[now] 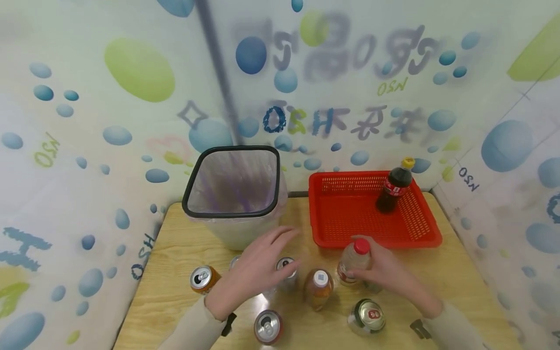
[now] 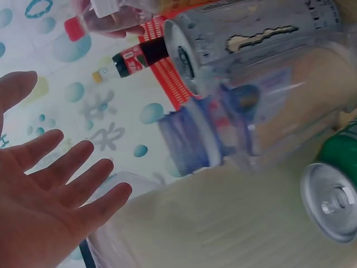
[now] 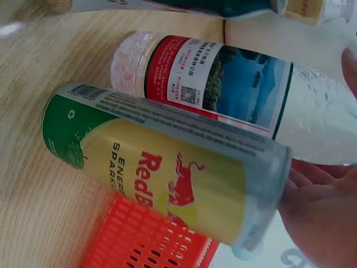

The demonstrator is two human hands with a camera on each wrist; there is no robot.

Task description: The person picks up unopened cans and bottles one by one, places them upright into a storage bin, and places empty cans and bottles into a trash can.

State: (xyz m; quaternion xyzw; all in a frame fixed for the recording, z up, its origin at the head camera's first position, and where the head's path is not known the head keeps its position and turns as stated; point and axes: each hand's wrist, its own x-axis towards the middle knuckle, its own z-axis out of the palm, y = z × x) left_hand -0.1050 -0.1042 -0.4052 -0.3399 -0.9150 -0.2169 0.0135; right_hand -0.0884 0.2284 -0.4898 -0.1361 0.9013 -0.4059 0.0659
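Note:
My right hand (image 1: 387,265) holds a clear water bottle (image 1: 347,265) with a red cap near its top, thumb on the near side and fingers behind. The right wrist view shows that bottle's red and blue label (image 3: 234,89), and a yellow Red Bull can (image 3: 162,167) beside it, close to the hand. The left hand (image 1: 258,265) hovers with fingers spread and nothing between them. Below it stand a silver can (image 1: 286,265) and a clear bottle with a blue cap (image 2: 189,134). An amber drink bottle (image 1: 319,289) with a white cap stands between the hands.
A bin (image 1: 236,216) with a black rim and clear liner stands at the back left. Right of it is a red basket (image 1: 341,209) holding a cola bottle (image 1: 393,187). An orange can (image 1: 204,278), a red-sided can (image 1: 268,327) and a green-and-gold can (image 1: 367,317) stand nearer.

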